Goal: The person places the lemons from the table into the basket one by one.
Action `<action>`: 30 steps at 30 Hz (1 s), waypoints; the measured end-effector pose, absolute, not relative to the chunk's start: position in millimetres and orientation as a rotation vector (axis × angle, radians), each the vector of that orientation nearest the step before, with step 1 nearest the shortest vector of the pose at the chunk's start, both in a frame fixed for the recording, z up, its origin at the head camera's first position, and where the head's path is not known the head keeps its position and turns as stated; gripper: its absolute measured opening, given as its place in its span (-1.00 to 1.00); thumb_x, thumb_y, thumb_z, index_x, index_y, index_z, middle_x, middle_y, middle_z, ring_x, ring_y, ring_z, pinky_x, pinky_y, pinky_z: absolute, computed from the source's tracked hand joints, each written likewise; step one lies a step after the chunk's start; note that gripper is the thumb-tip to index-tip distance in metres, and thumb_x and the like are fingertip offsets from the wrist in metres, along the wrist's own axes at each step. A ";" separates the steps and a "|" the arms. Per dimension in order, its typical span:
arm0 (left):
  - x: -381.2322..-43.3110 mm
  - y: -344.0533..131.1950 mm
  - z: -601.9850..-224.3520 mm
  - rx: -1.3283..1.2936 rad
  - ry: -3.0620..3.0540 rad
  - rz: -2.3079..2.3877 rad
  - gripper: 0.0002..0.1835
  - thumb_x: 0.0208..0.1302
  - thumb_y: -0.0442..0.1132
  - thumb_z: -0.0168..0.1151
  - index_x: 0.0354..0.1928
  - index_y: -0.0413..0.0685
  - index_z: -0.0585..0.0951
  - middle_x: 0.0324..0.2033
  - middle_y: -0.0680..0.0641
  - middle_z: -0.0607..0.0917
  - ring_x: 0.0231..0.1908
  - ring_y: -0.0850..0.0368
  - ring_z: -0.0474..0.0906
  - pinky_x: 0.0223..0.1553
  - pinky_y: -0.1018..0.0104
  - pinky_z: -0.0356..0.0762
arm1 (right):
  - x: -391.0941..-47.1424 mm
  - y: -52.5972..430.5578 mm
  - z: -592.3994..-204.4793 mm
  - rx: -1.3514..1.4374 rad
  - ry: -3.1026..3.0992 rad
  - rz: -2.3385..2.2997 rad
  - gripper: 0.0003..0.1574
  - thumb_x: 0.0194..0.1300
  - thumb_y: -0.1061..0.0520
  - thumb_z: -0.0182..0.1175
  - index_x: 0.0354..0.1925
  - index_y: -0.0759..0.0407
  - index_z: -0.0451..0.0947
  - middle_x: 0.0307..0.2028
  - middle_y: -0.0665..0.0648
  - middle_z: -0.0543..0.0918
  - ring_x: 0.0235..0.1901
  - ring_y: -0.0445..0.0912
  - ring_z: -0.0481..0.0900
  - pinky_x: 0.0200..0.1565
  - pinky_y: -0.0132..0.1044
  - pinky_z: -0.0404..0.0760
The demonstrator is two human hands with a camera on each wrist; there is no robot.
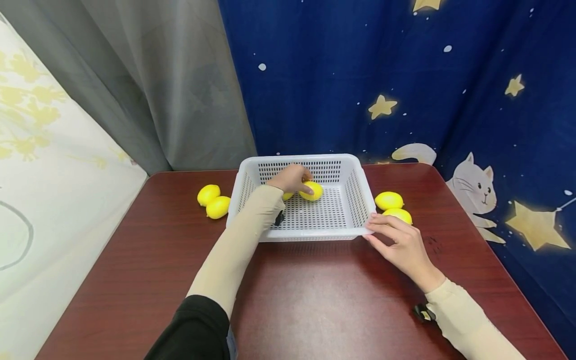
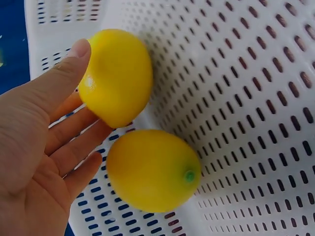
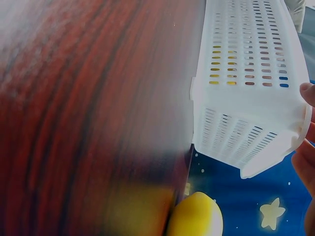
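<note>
A white perforated plastic basket (image 1: 310,233) sits on the table with two yellow lemons inside. Reaching into it, my left hand (image 1: 291,177) holds one lemon (image 1: 313,191) between the thumb and fingers. The left wrist view shows the thumb on that lemon's near side and the fingers behind it. Just below lies the second lemon (image 2: 152,172), its green stem end showing. My right hand (image 1: 402,245) pinches the basket's near right corner, thumb below the rim and fingers on top. At the right wrist view's edge only part of this hand (image 3: 306,160) appears.
Two lemons (image 1: 212,201) lie left of the basket on the dark red wooden table (image 1: 324,300). Another pair of lemons (image 1: 389,201) lies to its right, close to my right fingers. Behind the table hang a grey curtain (image 1: 193,100) and a blue star-patterned curtain (image 1: 315,90).
</note>
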State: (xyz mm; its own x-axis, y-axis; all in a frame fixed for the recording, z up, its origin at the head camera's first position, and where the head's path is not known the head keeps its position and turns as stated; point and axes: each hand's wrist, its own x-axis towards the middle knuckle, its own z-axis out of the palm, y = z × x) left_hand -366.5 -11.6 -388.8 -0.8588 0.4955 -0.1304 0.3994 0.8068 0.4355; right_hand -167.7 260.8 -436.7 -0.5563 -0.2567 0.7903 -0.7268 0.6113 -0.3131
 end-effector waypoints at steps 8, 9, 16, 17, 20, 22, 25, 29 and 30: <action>-367.9 -22.7 -374.6 0.737 2.745 0.695 -0.40 0.16 -0.06 0.46 0.23 -0.07 0.57 0.15 -0.06 0.67 0.14 0.06 0.58 0.26 0.17 0.51 | -166.4 259.9 -436.4 0.773 -2.115 0.836 -0.38 0.25 -0.32 0.25 -0.17 0.20 0.77 -0.19 0.11 0.79 -0.06 0.07 0.72 0.25 -0.63 0.37; -367.2 -24.3 -371.2 0.750 2.745 0.701 -0.41 0.17 -0.06 0.45 0.23 -0.07 0.57 0.15 -0.06 0.67 0.14 0.06 0.58 0.25 0.17 0.52 | -166.2 259.9 -436.3 0.772 -2.116 0.835 -0.38 0.25 -0.32 0.25 -0.17 0.19 0.77 -0.19 0.11 0.79 -0.06 0.07 0.72 0.25 -0.63 0.36; -360.6 -39.5 -336.9 0.834 2.791 0.824 -0.50 0.21 -0.08 0.42 0.18 -0.03 0.61 0.10 -0.10 0.69 0.08 0.05 0.61 0.18 0.17 0.57 | -166.5 259.4 -436.3 0.768 -2.108 0.837 -0.36 0.24 -0.33 0.26 -0.17 0.21 0.76 -0.18 0.12 0.79 -0.06 0.06 0.72 0.26 -0.63 0.37; -359.2 -42.7 -331.2 0.852 2.807 0.844 -0.51 0.21 -0.08 0.42 0.17 -0.03 0.61 0.09 -0.09 0.70 0.07 0.05 0.62 0.17 0.17 0.58 | -166.6 259.3 -436.4 0.768 -2.106 0.838 -0.36 0.24 -0.33 0.26 -0.18 0.21 0.76 -0.18 0.11 0.79 -0.06 0.06 0.72 0.26 -0.63 0.37; -355.7 -54.8 -316.1 0.904 2.845 0.918 -0.54 0.23 -0.08 0.41 0.16 -0.01 0.61 0.04 -0.08 0.71 0.01 0.06 0.64 0.15 0.16 0.59 | -166.7 258.8 -436.9 0.768 -2.104 0.839 -0.37 0.23 -0.33 0.26 -0.17 0.20 0.76 -0.18 0.10 0.79 -0.06 0.06 0.72 0.26 -0.63 0.37; -352.4 -64.0 -306.6 0.926 2.866 0.972 -0.56 0.23 -0.08 0.41 0.13 0.00 0.63 0.01 -0.06 0.72 -0.02 0.08 0.65 0.12 0.18 0.60 | -166.8 258.6 -437.0 0.769 -2.103 0.841 -0.37 0.23 -0.33 0.26 -0.17 0.20 0.77 -0.18 0.10 0.79 -0.07 0.06 0.72 0.25 -0.63 0.37; -347.4 -79.3 -295.5 0.953 2.888 1.037 -0.60 0.24 -0.09 0.39 0.10 0.00 0.64 -0.02 -0.07 0.72 -0.07 0.11 0.65 0.06 0.22 0.62 | -167.0 258.4 -436.8 0.770 -2.099 0.841 -0.37 0.23 -0.33 0.27 -0.17 0.20 0.77 -0.18 0.11 0.79 -0.07 0.06 0.72 0.26 -0.63 0.37; -339.9 -100.6 -285.4 0.944 2.924 1.099 -0.63 0.23 -0.10 0.40 0.07 0.01 0.65 -0.04 -0.10 0.73 -0.11 0.12 0.66 0.00 0.23 0.64 | -167.1 258.4 -436.3 0.769 -2.092 0.844 -0.37 0.23 -0.33 0.27 -0.18 0.20 0.77 -0.19 0.12 0.79 -0.07 0.05 0.72 0.26 -0.63 0.37; -338.0 -106.0 -283.7 0.938 2.937 1.115 -0.63 0.23 -0.10 0.40 0.06 0.01 0.65 -0.04 -0.10 0.73 -0.11 0.11 0.66 0.00 0.22 0.65 | -167.1 258.4 -436.2 0.768 -2.092 0.845 -0.37 0.23 -0.33 0.27 -0.18 0.20 0.77 -0.19 0.12 0.79 -0.07 0.05 0.71 0.26 -0.63 0.37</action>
